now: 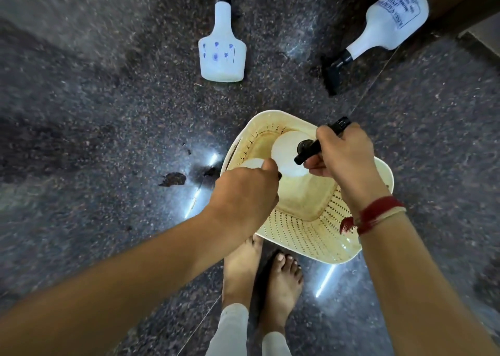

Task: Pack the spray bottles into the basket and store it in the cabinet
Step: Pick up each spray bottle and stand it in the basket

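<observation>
A cream perforated basket (303, 233) stands on the dark speckled floor in front of my feet. My right hand (346, 158) is shut on the black trigger head of a white spray bottle (288, 152) standing upright inside the basket. My left hand (246, 190) is closed over the top of a second white bottle (253, 163) at the basket's left wall; its head is hidden under my fingers. Two more white spray bottles lie on the floor beyond: one with blue flower prints (223, 49), and one with a printed label (389, 22) at the far right.
My bare feet (262, 277) stand just behind the basket. A dark stain (173, 179) marks the floor left of the basket. A brown wooden edge (465, 9) rises at the top right corner. Bright light reflections streak the polished floor.
</observation>
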Demonstrator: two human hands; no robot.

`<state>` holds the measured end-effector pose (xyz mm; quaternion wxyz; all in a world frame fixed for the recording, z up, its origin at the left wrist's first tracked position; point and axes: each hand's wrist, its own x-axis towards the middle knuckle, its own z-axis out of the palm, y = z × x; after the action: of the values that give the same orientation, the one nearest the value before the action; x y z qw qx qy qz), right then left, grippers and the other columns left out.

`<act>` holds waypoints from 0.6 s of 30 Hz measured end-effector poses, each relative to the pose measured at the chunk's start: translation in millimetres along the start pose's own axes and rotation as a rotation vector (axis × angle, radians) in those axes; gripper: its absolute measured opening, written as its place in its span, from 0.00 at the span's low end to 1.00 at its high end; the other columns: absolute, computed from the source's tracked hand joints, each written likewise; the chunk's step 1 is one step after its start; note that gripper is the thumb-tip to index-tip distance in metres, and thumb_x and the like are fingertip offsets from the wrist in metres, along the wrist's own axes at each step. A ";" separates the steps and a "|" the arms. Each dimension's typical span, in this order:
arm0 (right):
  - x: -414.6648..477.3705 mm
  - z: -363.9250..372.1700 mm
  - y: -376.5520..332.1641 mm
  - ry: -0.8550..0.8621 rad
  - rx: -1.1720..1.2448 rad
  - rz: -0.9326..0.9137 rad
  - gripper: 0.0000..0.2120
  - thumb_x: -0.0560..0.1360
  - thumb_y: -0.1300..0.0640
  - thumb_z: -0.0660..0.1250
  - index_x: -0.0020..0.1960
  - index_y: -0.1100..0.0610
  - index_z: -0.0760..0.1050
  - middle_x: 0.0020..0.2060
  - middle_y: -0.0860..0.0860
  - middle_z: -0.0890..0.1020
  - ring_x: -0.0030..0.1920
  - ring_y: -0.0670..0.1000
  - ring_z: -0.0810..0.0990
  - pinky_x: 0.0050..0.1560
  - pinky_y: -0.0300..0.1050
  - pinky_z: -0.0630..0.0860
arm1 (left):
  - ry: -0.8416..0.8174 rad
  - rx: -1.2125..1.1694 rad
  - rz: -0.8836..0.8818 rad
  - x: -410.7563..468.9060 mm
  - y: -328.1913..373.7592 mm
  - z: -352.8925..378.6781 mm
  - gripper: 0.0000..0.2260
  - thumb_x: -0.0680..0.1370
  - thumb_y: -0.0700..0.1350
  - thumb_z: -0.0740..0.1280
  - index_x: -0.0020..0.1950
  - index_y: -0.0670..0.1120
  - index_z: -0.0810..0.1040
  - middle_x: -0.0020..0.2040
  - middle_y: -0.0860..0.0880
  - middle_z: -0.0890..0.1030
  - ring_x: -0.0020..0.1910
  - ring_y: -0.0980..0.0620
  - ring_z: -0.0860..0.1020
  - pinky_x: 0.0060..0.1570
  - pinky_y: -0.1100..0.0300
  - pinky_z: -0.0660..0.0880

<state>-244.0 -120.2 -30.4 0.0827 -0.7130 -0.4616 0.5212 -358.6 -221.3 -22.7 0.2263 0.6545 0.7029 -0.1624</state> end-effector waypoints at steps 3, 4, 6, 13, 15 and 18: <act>-0.2 2.7 3.1 0.013 -0.006 -0.052 0.05 0.71 0.54 0.60 0.41 0.54 0.67 0.30 0.55 0.83 0.26 0.49 0.82 0.31 0.49 0.82 | -0.046 0.024 0.021 -2.7 2.1 4.0 0.06 0.82 0.45 0.54 0.56 0.44 0.65 0.26 0.49 0.65 0.22 0.51 0.59 0.22 0.63 0.54; -1.2 3.5 4.6 0.008 0.010 -0.053 0.05 0.71 0.54 0.60 0.43 0.55 0.67 0.31 0.56 0.83 0.27 0.49 0.82 0.31 0.48 0.82 | -0.051 0.033 0.026 -3.0 0.8 3.8 0.05 0.81 0.44 0.55 0.55 0.44 0.65 0.25 0.49 0.63 0.22 0.52 0.59 0.22 0.63 0.54; -3.2 5.9 6.3 0.008 0.036 -0.045 0.08 0.72 0.54 0.60 0.47 0.58 0.68 0.31 0.57 0.83 0.28 0.50 0.83 0.31 0.46 0.81 | -0.057 0.053 0.051 -2.7 -2.4 3.3 0.05 0.81 0.44 0.56 0.54 0.44 0.65 0.25 0.50 0.62 0.21 0.53 0.59 0.22 0.63 0.54; -13.6 -11.7 -14.4 -0.116 -0.271 0.034 0.24 0.73 0.34 0.59 0.49 0.56 0.70 0.31 0.55 0.82 0.25 0.51 0.82 0.29 0.48 0.81 | -0.065 -0.050 -0.008 5.5 -17.5 -33.0 0.33 0.73 0.71 0.47 0.60 0.45 0.66 0.28 0.50 0.68 0.27 0.50 0.69 0.23 0.63 0.63; -7.2 -29.3 -26.5 -0.055 -0.496 -0.082 0.35 0.66 0.23 0.51 0.48 0.53 0.73 0.35 0.53 0.84 0.32 0.53 0.84 0.39 0.54 0.82 | 0.178 -0.092 -0.065 19.3 -37.6 -56.6 0.37 0.71 0.74 0.42 0.60 0.45 0.65 0.31 0.48 0.75 0.28 0.49 0.73 0.23 0.62 0.67; 27.7 -42.0 -50.0 0.156 -0.361 -0.236 0.37 0.66 0.24 0.52 0.59 0.51 0.73 0.50 0.55 0.83 0.50 0.59 0.82 0.56 0.58 0.77 | 0.512 -0.209 -0.178 63.4 -70.5 -81.3 0.33 0.74 0.69 0.50 0.60 0.42 0.68 0.47 0.39 0.79 0.44 0.39 0.77 0.38 0.47 0.73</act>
<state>-237.3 -56.2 -0.3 0.0495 -0.6957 -0.6197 0.3600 -439.9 -131.4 7.5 0.0926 0.5830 0.8048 0.0620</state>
